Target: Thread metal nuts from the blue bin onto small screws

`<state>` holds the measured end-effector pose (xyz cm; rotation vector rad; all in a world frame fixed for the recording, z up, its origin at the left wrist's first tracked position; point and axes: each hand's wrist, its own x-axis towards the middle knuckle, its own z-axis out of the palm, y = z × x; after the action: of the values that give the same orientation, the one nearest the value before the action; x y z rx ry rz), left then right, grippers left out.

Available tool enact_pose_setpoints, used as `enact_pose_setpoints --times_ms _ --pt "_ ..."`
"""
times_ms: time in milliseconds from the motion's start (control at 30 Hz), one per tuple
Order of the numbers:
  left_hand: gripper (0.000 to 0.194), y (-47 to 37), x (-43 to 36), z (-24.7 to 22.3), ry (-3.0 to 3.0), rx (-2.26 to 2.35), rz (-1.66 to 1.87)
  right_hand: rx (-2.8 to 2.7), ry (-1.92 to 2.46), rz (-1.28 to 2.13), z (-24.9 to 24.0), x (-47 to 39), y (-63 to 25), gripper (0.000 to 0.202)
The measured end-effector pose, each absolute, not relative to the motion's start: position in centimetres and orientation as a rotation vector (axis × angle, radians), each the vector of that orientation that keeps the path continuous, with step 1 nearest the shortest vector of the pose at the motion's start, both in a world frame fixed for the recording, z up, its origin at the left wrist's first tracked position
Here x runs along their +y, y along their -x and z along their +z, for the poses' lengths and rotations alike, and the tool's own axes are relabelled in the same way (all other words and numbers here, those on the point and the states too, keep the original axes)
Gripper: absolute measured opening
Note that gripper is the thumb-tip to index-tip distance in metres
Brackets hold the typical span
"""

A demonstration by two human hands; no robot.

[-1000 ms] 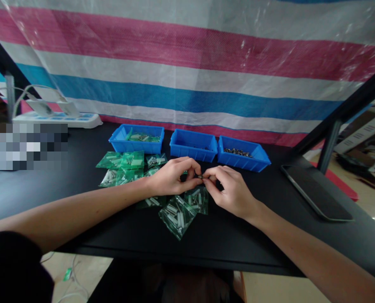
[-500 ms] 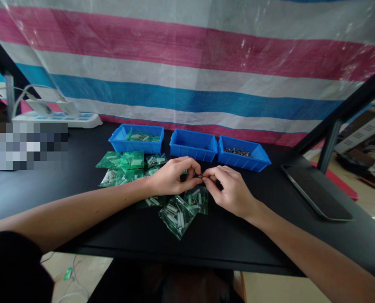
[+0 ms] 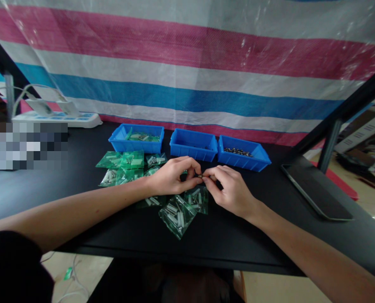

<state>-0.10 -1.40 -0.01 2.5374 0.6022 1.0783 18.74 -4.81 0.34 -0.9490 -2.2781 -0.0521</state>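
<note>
My left hand [image 3: 178, 174] and my right hand [image 3: 227, 187] meet fingertip to fingertip over the middle of the table. Between their pinched thumbs and forefingers sits a small metal part [image 3: 200, 176], too small to name exactly. Both hands are closed on it. Just below them lie clear green packets [image 3: 177, 215] with white and metal pieces inside. More green packets [image 3: 132, 160] spread out to the left, some partly hidden behind my left hand and forearm.
Three blue bins stand in a row behind my hands: a left bin [image 3: 137, 147] with green packets, a middle bin [image 3: 192, 150] with a few small dark bits, a right bin [image 3: 242, 161] with metal parts. A phone [image 3: 315, 191] lies right, a power strip [image 3: 88, 120] far left.
The small metal part between my fingertips looks slightly turned. Both hands stay in the same place, and the packets and bins have not moved.
</note>
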Motion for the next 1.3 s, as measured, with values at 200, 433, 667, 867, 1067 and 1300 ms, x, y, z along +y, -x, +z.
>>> enact_pose_setpoints --times_ms 200,433,667,867,1067,1300 --pt "0.009 0.08 -1.40 -0.01 -2.534 0.601 1.080 -2.276 0.945 -0.047 0.36 -4.75 -18.74 0.011" --pt "0.009 0.13 -1.37 -0.11 -2.528 0.604 1.066 -2.282 0.955 -0.045 0.40 -4.73 -18.74 0.012" --pt "0.009 0.09 -1.37 -0.16 -2.530 0.598 1.077 -2.290 0.954 -0.009 0.27 -4.70 -18.83 0.014" --pt "0.009 0.14 -1.42 -0.07 -2.532 0.587 1.070 -2.293 0.960 0.002 0.33 -4.70 -18.71 0.015" --pt "0.011 0.20 -1.39 -0.13 -2.530 0.589 1.061 -2.299 0.958 0.003 0.50 -4.71 -18.75 0.016" --pt "0.010 0.17 -1.37 -0.10 -2.532 0.594 1.064 -2.295 0.959 0.024 0.40 -4.77 -18.73 0.016"
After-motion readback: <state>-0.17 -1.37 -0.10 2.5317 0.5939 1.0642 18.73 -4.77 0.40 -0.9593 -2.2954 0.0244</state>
